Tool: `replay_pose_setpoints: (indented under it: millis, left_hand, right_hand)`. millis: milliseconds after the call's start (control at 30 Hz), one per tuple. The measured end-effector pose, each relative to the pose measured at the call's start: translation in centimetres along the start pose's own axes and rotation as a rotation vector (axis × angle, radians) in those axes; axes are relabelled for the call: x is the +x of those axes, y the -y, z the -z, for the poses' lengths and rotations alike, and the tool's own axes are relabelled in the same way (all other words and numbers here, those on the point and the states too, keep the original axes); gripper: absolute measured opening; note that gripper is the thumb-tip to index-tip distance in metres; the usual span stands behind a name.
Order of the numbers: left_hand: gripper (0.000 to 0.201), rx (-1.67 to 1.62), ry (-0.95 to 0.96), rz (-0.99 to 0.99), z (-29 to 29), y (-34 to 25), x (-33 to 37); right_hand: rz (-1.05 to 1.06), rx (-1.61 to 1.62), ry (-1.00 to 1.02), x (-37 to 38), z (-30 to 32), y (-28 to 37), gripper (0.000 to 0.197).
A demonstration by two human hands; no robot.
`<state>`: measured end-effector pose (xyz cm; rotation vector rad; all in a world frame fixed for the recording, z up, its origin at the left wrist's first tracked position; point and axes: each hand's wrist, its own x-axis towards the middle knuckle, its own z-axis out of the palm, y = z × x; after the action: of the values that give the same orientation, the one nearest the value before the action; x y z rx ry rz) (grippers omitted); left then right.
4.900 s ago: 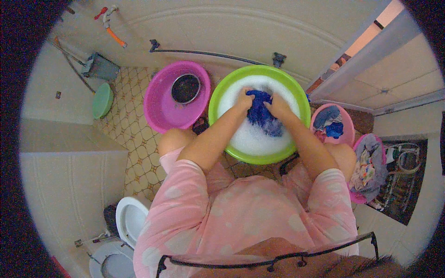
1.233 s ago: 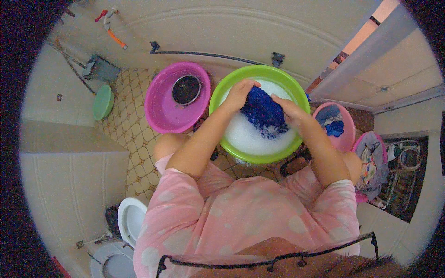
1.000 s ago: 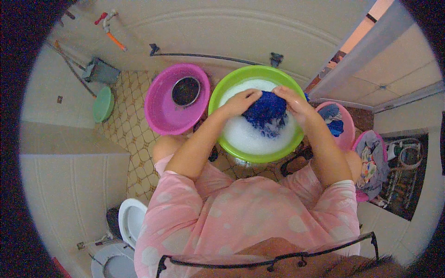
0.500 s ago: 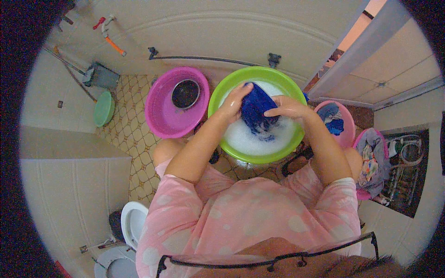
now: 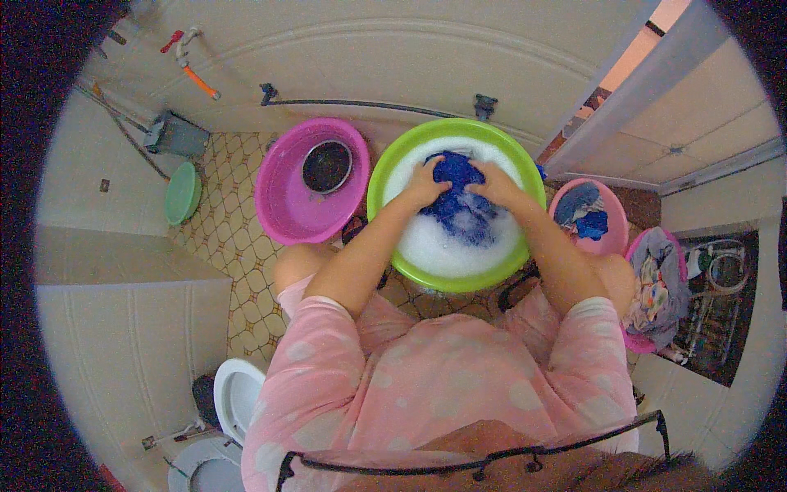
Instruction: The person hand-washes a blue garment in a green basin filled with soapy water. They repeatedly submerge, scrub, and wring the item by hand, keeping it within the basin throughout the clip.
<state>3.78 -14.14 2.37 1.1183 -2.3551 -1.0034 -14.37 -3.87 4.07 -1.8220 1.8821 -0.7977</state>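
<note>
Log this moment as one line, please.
left hand: on blue cloth | right hand: on same cloth | cloth: amid suds, inside green basin | beside basin: magenta tub

Your left hand and right hand grip a wet blue cloth, one on each side. The cloth lies partly in white suds inside the green basin. To your left, a magenta basin contains a round dark vessel. To your right, a pink tub holds clothes. A tap with an orange hose is wall-mounted at upper left.
</note>
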Motion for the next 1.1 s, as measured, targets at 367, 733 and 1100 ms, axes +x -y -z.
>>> replay_pose_setpoints:
  millis: [367, 733, 1100]
  left_hand:
    - [0.055, -0.193, 0.255, 0.15, 3.6, -5.9, -1.1]
    - [0.037, -1.49, 0.04, 0.499, 1.1, -7.1, -1.3]
    - [0.025, -1.751, 0.21, 0.434, -1.1, -10.3, -1.1]
  right_hand:
    - [-0.205, 0.159, -0.17, 2.9, 2.1, -2.3, 0.036]
    - [0.213, 0.081, -0.273, -1.9, 1.5, 10.9, 0.024]
    - [0.125, -0.039, -0.449, -0.7, 2.5, 9.2, 0.024]
